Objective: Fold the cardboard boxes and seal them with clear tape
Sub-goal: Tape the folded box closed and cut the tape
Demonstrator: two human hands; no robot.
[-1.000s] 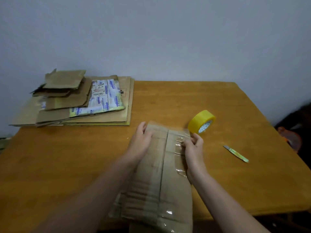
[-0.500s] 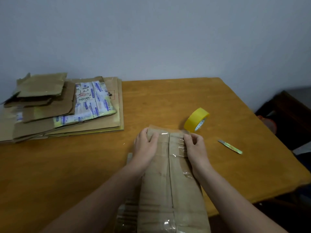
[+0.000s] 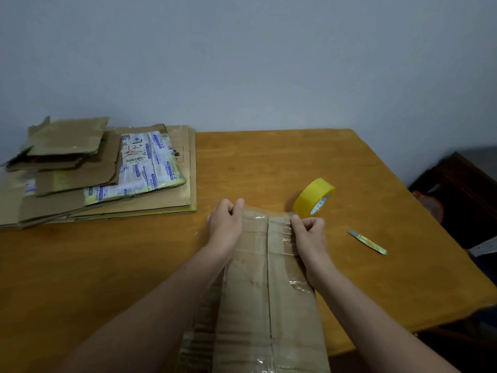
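Observation:
A long brown cardboard box (image 3: 269, 286) with old clear tape on it lies lengthwise in front of me on the wooden table (image 3: 282, 162). A seam runs down the middle of its top face. My left hand (image 3: 226, 224) grips the box's far left corner, thumb over the far edge. On the far right corner, my right hand (image 3: 310, 232) has its fingers curled over the edge. A yellow tape roll (image 3: 313, 197) stands on its rim just beyond the right hand.
A stack of flattened cardboard boxes (image 3: 102, 173), one covered in printed tape and a label, lies at the table's back left. A small green-handled cutter (image 3: 367, 241) lies to the right of the box. A dark object (image 3: 462, 189) stands beyond the table's right edge.
Both hands slid to the box's far corners and curled around them. The box now lies straighter in front of me, and the camera has turned a little.

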